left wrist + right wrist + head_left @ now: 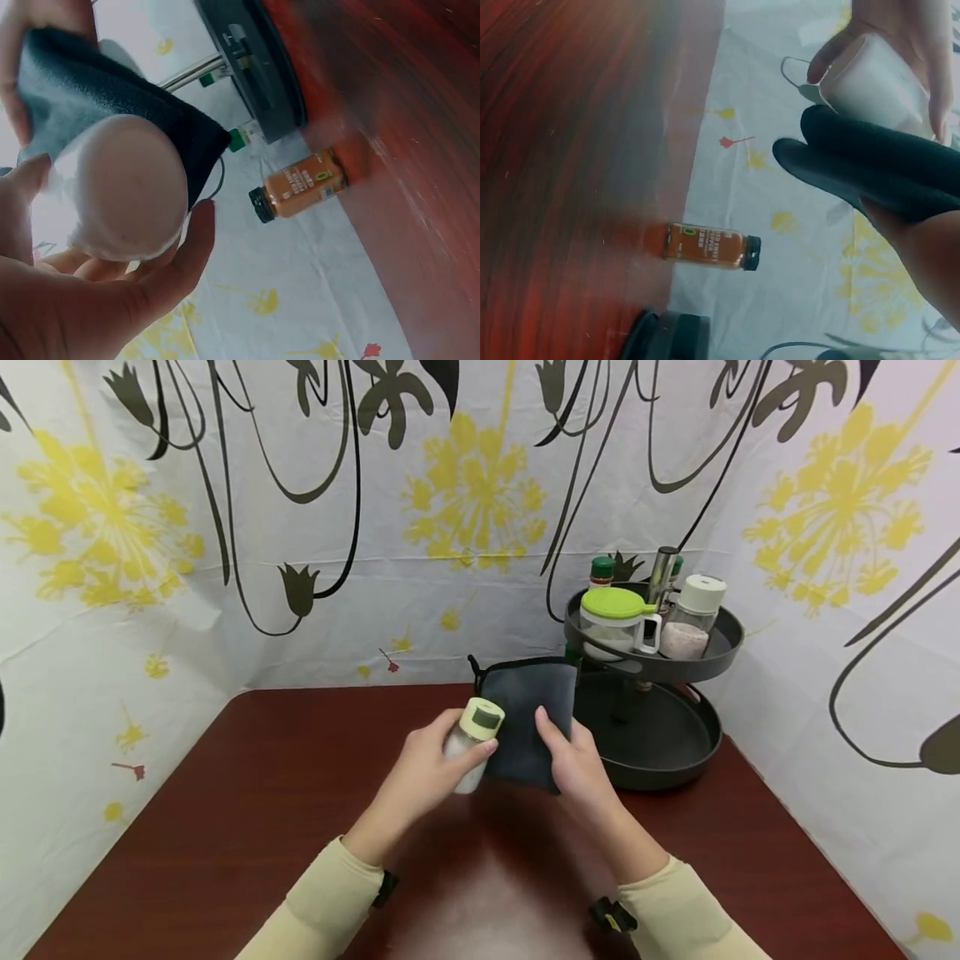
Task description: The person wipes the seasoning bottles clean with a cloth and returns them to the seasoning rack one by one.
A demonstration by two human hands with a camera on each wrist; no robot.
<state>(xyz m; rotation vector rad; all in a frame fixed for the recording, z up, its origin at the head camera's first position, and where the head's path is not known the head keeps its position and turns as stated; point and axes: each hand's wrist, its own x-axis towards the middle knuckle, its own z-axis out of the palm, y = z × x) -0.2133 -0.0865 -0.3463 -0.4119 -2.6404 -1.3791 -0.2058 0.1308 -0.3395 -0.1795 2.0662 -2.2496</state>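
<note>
My left hand (427, 764) grips a small seasoning jar (480, 718) with a cream lid and white contents, its lid tilted up and to the right. The jar's pale round base (124, 187) faces the left wrist camera. Beside it, my right hand (581, 768) pinches a folded dark grey cloth (517, 702) with black edging and a loop at one corner, thumb on the front face. In the head view the cloth overlaps the jar's right side; whether they touch, I cannot tell. Both are held above the dark red table (300, 793).
A black two-tier rack (660, 777) stands at the back right. On its upper tier are a green-lidded jar (615, 603), a white-capped jar (693, 618) and green-capped bottles (602, 571). An orange-brown spice bottle (709, 246) stands near the rack. Patterned fabric (450, 610) hangs behind.
</note>
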